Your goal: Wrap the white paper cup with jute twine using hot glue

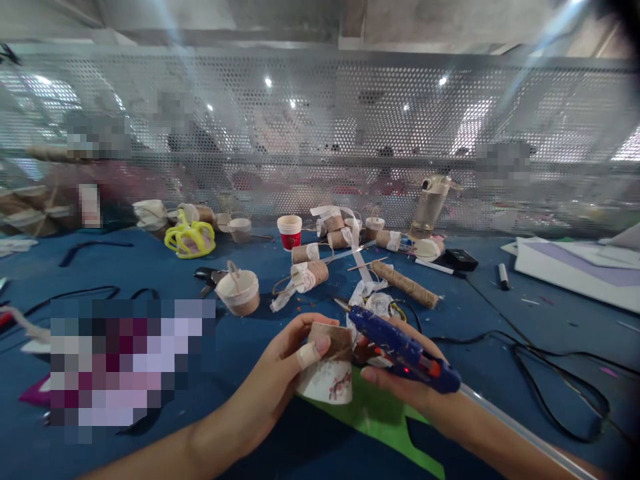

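My left hand (285, 373) is wrapped round a small paper cup (325, 383), its thumb pressed on the side. The cup is white with a printed blossom branch, and a brown twine-like band covers its upper part in this view. A whitish strip, like a bandage, goes round the thumb. In my right hand (400, 387) is a blue hot glue gun (400, 347), with a small red light on it and a clear glue stick out of its back. Its nozzle points left, above and just right of the cup. Some of my right fingers are hidden behind the gun.
Behind my hands lie twine-wrapped cups, among them a handled one (239, 297), and a twine roll (405, 283). A red cup (290, 233), yellow fuzzy piece (190, 237) and glass jug (430, 207) stand near the mesh screen (300, 140). Black cable (540, 373) loops at right; green sheet (375, 407) lies below.
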`<state>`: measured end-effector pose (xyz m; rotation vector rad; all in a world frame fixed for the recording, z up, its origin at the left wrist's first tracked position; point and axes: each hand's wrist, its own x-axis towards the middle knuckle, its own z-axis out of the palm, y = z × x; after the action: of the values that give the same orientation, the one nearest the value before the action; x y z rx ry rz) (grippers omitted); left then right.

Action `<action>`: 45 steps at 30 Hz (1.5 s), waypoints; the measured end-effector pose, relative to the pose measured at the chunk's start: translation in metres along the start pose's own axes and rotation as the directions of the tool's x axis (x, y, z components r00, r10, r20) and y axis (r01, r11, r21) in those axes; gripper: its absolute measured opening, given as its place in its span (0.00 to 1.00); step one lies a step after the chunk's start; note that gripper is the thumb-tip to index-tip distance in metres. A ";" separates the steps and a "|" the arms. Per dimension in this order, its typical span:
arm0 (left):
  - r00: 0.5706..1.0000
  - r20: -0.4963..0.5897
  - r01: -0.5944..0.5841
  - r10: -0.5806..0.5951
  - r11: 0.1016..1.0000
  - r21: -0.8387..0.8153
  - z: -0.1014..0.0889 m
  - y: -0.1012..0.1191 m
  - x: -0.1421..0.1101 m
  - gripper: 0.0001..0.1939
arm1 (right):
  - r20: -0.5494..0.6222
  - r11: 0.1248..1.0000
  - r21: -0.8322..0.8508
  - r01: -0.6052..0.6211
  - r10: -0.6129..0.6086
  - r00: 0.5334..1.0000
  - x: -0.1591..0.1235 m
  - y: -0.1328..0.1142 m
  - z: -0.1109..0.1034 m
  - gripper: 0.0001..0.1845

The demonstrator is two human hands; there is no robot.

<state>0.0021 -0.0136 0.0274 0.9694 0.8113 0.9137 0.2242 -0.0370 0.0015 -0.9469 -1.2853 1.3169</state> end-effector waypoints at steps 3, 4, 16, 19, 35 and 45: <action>1.000 -0.007 0.013 -0.013 1.000 -0.006 -0.001 0.000 -0.001 0.16 | -0.053 0.989 -0.089 0.119 -0.124 0.991 0.002 0.005 -0.004 0.20; 1.000 0.002 0.021 -0.021 1.000 -0.006 -0.001 0.000 -0.001 0.16 | -0.059 0.975 -0.134 0.177 -0.186 0.981 0.003 0.005 -0.005 0.20; 0.994 0.086 0.070 -0.072 0.997 0.028 -0.003 -0.008 0.003 0.16 | 0.097 0.855 -0.381 0.352 -0.342 0.935 0.008 -0.013 -0.002 0.12; 0.993 0.084 0.075 -0.077 0.997 0.031 -0.001 -0.008 0.003 0.15 | 0.096 0.832 -0.390 0.395 -0.390 0.916 0.010 -0.008 -0.005 0.13; 0.989 -0.022 0.148 -0.149 0.988 -0.052 0.008 -0.003 0.000 0.14 | 0.179 0.711 -0.378 0.593 -0.572 0.801 0.012 -0.007 -0.002 0.13; 0.993 -0.006 0.118 -0.118 0.992 -0.048 0.009 0.000 0.003 0.14 | 0.092 0.714 -0.418 0.562 -0.582 0.808 0.017 -0.012 0.003 0.09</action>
<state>0.0115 -0.0139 0.0299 0.8679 0.8419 0.8320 0.2197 -0.0219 0.0154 -0.7592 -1.6990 0.5237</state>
